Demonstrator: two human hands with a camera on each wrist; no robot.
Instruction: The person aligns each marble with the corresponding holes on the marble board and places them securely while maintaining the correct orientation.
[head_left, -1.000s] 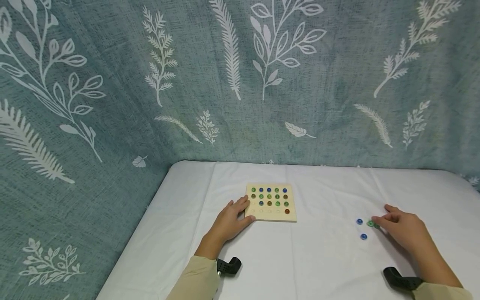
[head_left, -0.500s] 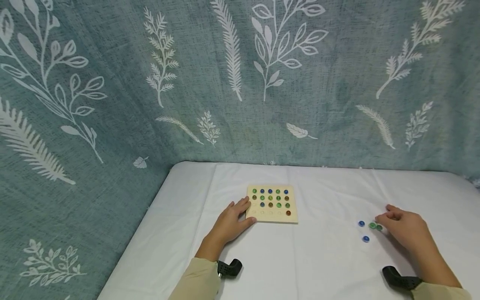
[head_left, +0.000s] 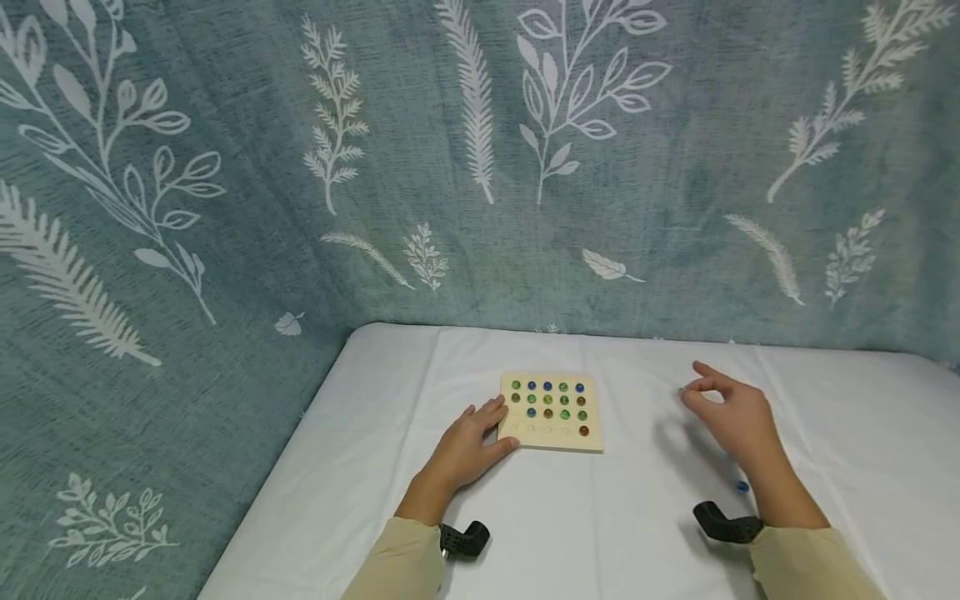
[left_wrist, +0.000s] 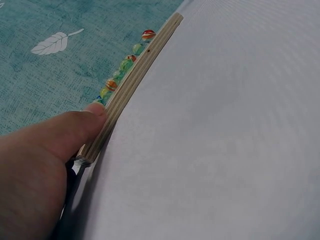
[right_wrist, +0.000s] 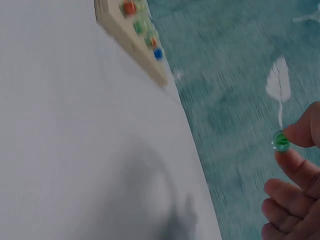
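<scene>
Between thumb and index finger my right hand (head_left: 738,417) pinches a green glass marble (right_wrist: 281,141), held above the table to the right of the board. My left hand (head_left: 467,450) rests at the left side of a pale wooden board (head_left: 540,442), fingers fairly straight along that edge and the thumb at the near left corner. Green, blue and brownish-red marbles (head_left: 547,399) sit in rows of hollows across the board's far part. In its nearest row a single red-brown marble (head_left: 584,431) lies at the right end, beside bare hollows.
A blue marble (head_left: 742,486) lies on the white tablecloth (head_left: 630,517) below my right wrist, and my right forearm hides part of the area where other marbles lay. A leaf-patterned curtain (head_left: 450,167) hangs behind the table and at its left.
My right hand has picked up a green marble from the loose group, lifted it and moved left towards the board. The left hand stays at the board's edge.
</scene>
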